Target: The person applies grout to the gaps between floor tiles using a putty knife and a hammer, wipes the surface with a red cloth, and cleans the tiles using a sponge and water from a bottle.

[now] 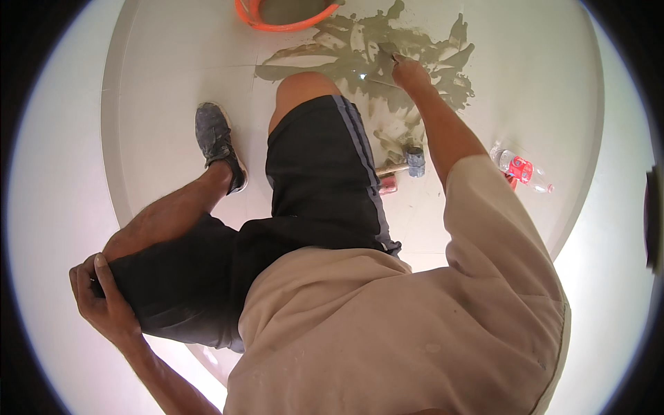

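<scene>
Trowel (387, 57): small, its blade mostly hidden, pressed into grey wet mortar (360, 52) spread on white floor tile (173, 83); right hand (409, 72) closed around its handle. Left hand (100, 297): fingers curled over black shorts (318, 180) at the knee. Orange bucket (277, 17): at mortar's far edge. Rubber mallet (413, 160): lying beside the right forearm. Plastic bottle (520, 168): on tile, farther right. Grey shoe (218, 142): flat on tile.

clear plastic bottle (520, 168) with red label, lying on floor (173, 83) at right
</scene>
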The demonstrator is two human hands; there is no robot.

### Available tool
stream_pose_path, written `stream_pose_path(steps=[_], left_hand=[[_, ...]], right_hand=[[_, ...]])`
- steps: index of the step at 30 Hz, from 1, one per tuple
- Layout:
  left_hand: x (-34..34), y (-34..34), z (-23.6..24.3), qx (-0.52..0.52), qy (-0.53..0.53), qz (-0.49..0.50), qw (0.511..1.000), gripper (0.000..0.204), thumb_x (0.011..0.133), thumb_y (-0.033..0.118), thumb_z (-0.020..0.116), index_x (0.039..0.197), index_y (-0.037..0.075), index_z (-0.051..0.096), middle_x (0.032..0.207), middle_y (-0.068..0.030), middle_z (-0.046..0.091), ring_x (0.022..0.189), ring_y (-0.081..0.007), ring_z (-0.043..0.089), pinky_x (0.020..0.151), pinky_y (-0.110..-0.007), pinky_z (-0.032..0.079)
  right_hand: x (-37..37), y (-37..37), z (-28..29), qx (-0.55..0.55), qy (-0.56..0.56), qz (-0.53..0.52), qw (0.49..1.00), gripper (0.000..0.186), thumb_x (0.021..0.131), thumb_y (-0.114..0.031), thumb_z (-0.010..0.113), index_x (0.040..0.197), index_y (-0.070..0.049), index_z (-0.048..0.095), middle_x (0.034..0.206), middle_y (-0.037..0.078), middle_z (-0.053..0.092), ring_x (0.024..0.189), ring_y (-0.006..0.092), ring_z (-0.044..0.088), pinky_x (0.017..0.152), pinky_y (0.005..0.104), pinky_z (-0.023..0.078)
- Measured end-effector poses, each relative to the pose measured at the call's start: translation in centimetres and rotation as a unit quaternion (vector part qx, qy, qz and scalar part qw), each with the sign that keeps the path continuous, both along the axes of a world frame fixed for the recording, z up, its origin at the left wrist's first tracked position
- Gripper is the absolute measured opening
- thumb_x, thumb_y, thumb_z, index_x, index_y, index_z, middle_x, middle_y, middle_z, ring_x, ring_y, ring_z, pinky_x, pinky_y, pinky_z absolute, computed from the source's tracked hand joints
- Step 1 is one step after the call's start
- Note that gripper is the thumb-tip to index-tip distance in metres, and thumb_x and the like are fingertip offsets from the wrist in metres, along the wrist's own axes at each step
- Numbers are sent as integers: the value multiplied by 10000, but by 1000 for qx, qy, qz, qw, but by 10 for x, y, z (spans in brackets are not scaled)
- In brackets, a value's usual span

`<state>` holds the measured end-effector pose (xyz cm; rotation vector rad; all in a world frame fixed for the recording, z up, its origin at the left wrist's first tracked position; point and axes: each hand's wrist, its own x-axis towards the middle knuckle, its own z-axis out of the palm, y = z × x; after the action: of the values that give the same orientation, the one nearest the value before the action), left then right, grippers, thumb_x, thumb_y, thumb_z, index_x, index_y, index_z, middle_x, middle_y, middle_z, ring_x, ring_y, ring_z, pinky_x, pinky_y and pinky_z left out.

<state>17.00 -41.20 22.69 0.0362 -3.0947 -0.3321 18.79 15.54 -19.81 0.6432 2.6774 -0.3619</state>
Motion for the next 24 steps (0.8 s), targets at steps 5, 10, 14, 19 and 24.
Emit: stream_pose_path(steps=[5, 10, 14, 19, 24], left_hand=[[5, -4, 3, -20, -4, 7, 1000, 259, 1010, 212, 586, 942, -28, 655, 898, -69, 589, 877, -193, 589, 840, -331, 473], [6, -17, 0, -5, 8, 20, 1000, 251, 1008, 208, 588, 946, -26, 656, 905, -70, 592, 874, -186, 588, 839, -330, 474], [1, -8, -2, 18, 2, 5, 1000, 254, 1007, 212, 590, 948, -26, 657, 908, -69, 596, 876, -187, 590, 842, -332, 475], [2, -8, 0, 7, 12, 2, 1000, 243, 997, 209, 592, 917, -11, 658, 886, -49, 587, 854, -187, 586, 815, -344, 471], [0, -5, 1, 2, 20, 9, 1000, 266, 1001, 233, 587, 919, -9, 658, 891, -52, 591, 861, -192, 590, 824, -349, 472]], right_hand=[[46, -44, 43, -13, -131, 16, 991, 449, 988, -248, 446, 1430, -268, 523, 1104, 224, 703, 1021, 409, 685, 902, 508, 541], [47, -88, 54, -55, -8, 58, 997, 474, 978, -181, 439, 1423, -314, 531, 1106, 184, 704, 1034, 372, 684, 903, 477, 543], [-6, -120, 41, -41, -39, 112, 992, 510, 955, -139, 462, 1427, -317, 537, 1125, 163, 698, 1056, 354, 678, 921, 470, 534], [45, -81, 61, -37, -101, 74, 991, 517, 942, -166, 493, 1426, -340, 544, 1189, 168, 686, 1103, 357, 667, 945, 484, 525], [122, 13, 27, -7, -23, -14, 1000, 414, 984, -230, 475, 1371, -299, 604, 1237, 171, 674, 1083, 365, 674, 937, 471, 533]])
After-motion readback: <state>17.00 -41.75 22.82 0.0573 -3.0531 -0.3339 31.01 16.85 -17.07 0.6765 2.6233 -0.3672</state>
